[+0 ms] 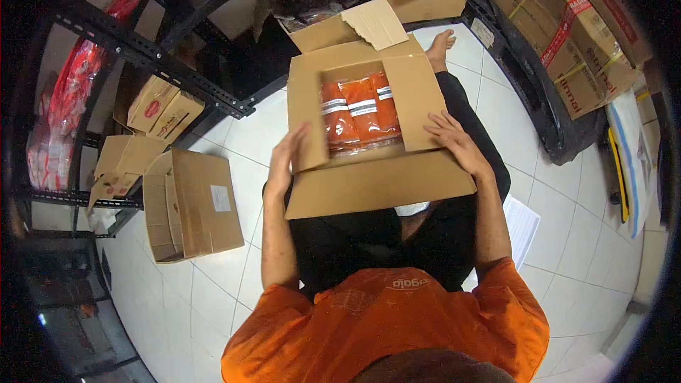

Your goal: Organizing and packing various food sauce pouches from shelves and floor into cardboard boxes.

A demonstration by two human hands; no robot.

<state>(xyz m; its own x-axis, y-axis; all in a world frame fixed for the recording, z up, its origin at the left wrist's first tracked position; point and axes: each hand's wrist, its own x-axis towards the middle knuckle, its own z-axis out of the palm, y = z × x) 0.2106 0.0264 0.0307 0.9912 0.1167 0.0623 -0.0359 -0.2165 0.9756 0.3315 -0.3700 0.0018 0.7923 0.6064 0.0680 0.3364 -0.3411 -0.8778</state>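
Observation:
Between my legs stands a cardboard box [380, 181] with its flaps spread. Inside lie several clear plastic packets of orange material [363, 119] with white printed bands. My left hand [289, 154] is at the box's left side, next to the left flap; its fingers are blurred, and contact cannot be told. On the right flap rest the spread fingers of my right hand [455, 138]. The near flap slants towards my lap, and the far flap lies outward.
An open cardboard box [210, 202] stands on the tiled floor at the left, beside black metal shelving [159, 64]. Another open box [319, 34] sits beyond mine. Strapped cartons [564, 37] are at the upper right. Papers [521, 229] lie by my right leg.

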